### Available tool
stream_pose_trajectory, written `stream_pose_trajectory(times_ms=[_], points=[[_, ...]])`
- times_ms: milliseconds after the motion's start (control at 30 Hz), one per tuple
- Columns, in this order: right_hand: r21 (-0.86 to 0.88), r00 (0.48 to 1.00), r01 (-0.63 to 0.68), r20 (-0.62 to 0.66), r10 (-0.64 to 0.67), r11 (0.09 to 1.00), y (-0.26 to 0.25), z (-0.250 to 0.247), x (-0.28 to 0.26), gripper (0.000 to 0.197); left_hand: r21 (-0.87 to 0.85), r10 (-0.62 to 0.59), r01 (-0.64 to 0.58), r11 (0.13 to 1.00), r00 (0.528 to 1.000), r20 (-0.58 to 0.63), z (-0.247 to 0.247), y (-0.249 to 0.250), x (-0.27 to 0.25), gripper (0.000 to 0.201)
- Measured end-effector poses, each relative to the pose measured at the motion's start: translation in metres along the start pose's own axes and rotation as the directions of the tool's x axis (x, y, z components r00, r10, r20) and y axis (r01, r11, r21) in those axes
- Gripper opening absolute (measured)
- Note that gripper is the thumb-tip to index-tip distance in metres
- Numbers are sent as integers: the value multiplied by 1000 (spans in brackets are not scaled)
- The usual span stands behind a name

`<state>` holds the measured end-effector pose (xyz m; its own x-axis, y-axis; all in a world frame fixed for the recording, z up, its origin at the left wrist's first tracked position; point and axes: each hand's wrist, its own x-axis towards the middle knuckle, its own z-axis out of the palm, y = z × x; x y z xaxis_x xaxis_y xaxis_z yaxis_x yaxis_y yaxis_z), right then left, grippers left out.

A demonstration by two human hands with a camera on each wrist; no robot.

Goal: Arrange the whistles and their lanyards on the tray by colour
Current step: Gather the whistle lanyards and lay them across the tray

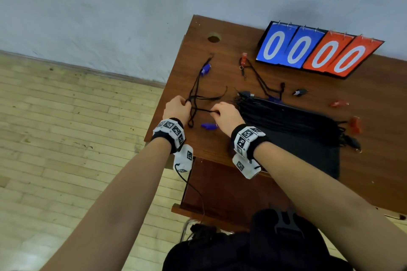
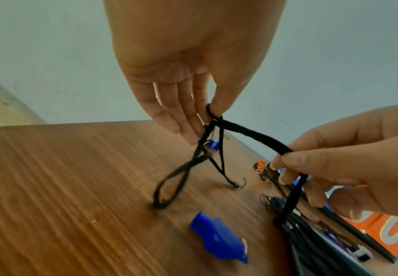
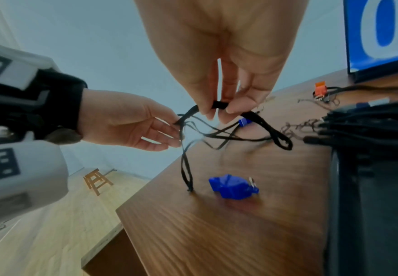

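left hand [image 1: 176,108] and right hand [image 1: 224,114] both pinching black lanyard [image 1: 199,109], stretched between; blue whistle [image 1: 208,126] just below.

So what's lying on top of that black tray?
A big bunch of black lanyards lies across the black tray. A blue whistle peeks out at its far edge. Anything under the cords is hidden.

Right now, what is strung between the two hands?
A black lanyard arches from the left hand to the right hand; each pinches it. The left wrist view shows this best. Below it, a blue whistle lies on the table.
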<state>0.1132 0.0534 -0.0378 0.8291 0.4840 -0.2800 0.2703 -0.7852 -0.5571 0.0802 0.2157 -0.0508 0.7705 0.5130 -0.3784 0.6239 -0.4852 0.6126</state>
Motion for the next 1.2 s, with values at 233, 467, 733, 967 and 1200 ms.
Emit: stream_pose_trajectory(times_ms=[233,467,733,967,1200], points=[[28,994,108,-33,-107,994,2,-37,-37,21,-585,-157,171,793,985,75,-3,18,0,26],[144,995,18,-96,-4,989,33,-70,-81,22,-903,-87,346,256,938,335,10,43,-38,18],[238,981,-175,-46,191,955,93,-95,-138,22,-892,21,399,215,911,413,42,63,-62,29],[275,976,-209,6,216,938,137,-116,-162,23,-883,1,384,271,917,399,76,83,-74,28],[365,963,-232,-42,265,902,187,-143,-181,15,-901,-131,328,282,944,303,91,84,-74,22]])
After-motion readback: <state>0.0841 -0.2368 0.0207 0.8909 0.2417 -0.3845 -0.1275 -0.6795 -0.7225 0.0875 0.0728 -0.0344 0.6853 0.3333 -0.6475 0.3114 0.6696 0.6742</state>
